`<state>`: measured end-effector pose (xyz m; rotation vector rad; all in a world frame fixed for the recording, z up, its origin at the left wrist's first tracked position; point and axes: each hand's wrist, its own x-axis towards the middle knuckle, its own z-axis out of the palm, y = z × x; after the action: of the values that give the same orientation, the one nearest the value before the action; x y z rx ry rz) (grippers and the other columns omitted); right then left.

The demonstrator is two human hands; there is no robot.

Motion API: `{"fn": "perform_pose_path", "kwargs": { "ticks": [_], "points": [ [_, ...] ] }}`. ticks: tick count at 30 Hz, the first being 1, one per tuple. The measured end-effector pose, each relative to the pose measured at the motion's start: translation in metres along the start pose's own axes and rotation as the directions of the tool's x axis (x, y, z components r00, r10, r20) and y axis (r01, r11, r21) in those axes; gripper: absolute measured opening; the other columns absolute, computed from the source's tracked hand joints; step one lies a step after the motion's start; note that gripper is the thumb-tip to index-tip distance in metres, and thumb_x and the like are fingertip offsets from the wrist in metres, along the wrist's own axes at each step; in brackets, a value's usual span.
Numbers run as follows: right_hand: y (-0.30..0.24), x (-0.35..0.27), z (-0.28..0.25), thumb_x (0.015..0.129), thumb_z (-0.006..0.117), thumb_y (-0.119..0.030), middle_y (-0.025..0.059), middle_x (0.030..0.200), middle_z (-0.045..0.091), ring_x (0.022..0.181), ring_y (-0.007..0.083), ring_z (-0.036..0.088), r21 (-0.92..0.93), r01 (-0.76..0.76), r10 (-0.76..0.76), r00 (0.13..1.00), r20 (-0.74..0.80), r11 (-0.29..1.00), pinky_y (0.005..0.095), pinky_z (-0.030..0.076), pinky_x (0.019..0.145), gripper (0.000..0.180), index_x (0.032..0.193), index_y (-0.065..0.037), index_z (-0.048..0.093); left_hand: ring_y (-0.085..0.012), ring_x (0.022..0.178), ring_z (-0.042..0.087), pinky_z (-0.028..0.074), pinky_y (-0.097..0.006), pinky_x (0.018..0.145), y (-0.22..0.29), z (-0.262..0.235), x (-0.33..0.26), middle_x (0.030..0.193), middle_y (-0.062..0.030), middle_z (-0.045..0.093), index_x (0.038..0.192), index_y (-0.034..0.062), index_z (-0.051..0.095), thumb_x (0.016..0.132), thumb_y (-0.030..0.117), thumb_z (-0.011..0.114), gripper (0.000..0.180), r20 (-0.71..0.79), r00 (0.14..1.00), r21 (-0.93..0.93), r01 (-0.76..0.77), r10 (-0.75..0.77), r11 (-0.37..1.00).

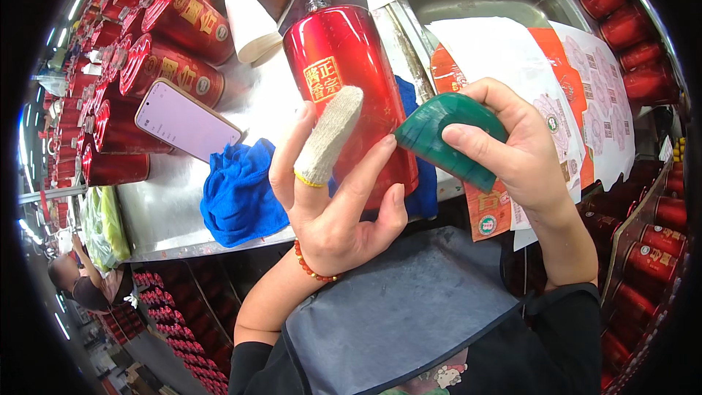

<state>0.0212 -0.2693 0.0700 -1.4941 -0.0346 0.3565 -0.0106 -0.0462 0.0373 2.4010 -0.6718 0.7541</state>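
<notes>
Apparently, the step is steadying the scraper [431, 118]: the right hand [518, 157] is pinching it, while the left hand [325, 227], fingers apart, is meeting its corner with a fingertip near the bottle [373, 84] resting on the bench [172, 197]. Moving on is probably calling for a firm pinch.

The left hand [333, 223] hides part of the red bottle [340, 36]; the right hand [521, 150], part of the green scraper [424, 121]. Lettering on the phone [189, 121] is illegibly small; a distant person [93, 294] is blurred.
</notes>
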Motion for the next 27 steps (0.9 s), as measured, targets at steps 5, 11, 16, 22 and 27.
{"fn": "perform_pose_path", "kwargs": {
  "ticks": [5,11,16,22,27],
  "points": [
    [0.003,-0.001,-0.002,0.094,0.068,-0.009,0.0017,0.089,0.066,0.071,0.0042,0.061,0.071,-0.013,0.013,1.000,-0.006,0.997,0.0187,0.050,0.059,0.016,0.107,-0.003,0.059,-0.0422,0.141,0.038,0.032,-0.049,0.115,0.003,-0.001,0.001,0.146,-0.0244,0.050,0.113,0.0094,0.077,0.074,0.015,0.070,0.040,0.030,0.999,-0.026,0.014,-0.014,1.000],
    [0.015,-0.009,-0.009,0.094,0.072,-0.012,0.0010,0.090,0.068,0.078,0.0043,0.063,0.148,-0.028,0.035,0.998,-0.048,0.989,0.0197,0.052,0.067,0.016,0.105,-0.004,0.063,-0.0424,0.136,0.045,0.038,-0.047,0.111,0.011,-0.001,0.005,0.139,-0.0211,0.057,0.111,0.0095,0.078,0.066,0.017,0.077,0.046,0.031,0.999,-0.054,0.013,-0.011,0.998],
    [0.008,-0.015,-0.004,0.097,0.069,-0.013,0.0025,0.096,0.068,0.084,0.0062,0.064,0.094,0.034,-0.018,0.988,-0.156,0.995,0.0212,0.053,0.072,0.016,0.108,-0.003,0.063,-0.0417,0.137,0.043,0.036,-0.046,0.113,0.009,-0.008,0.003,0.140,-0.0203,0.058,0.110,0.0106,0.078,0.066,0.014,0.075,0.044,-0.038,0.998,-0.019,0.048,-0.049,0.999],
    [0.000,-0.011,0.003,0.107,0.054,-0.019,0.0006,0.098,0.066,0.091,0.0082,0.061,-0.175,0.243,-0.256,0.965,-0.053,0.954,0.0238,0.048,0.087,0.023,0.107,0.000,0.065,-0.0420,0.140,0.040,0.032,-0.048,0.113,-0.016,-0.012,-0.001,0.139,-0.0226,0.057,0.108,0.0090,0.077,0.073,0.010,0.070,0.036,-0.174,0.980,-0.096,0.078,-0.094,0.992],
    [-0.009,-0.004,0.008,0.105,0.057,-0.019,0.0065,0.089,0.066,0.080,0.0117,0.062,-0.379,0.278,-0.222,0.957,0.185,0.883,0.0251,0.049,0.072,0.024,0.096,0.000,0.068,-0.0434,0.140,0.040,0.033,-0.048,0.113,-0.014,-0.012,-0.003,0.138,-0.0248,0.056,0.113,0.0077,0.074,0.072,0.006,0.072,0.041,-0.095,0.989,-0.123,0.106,-0.118,0.987]
  ]
}}
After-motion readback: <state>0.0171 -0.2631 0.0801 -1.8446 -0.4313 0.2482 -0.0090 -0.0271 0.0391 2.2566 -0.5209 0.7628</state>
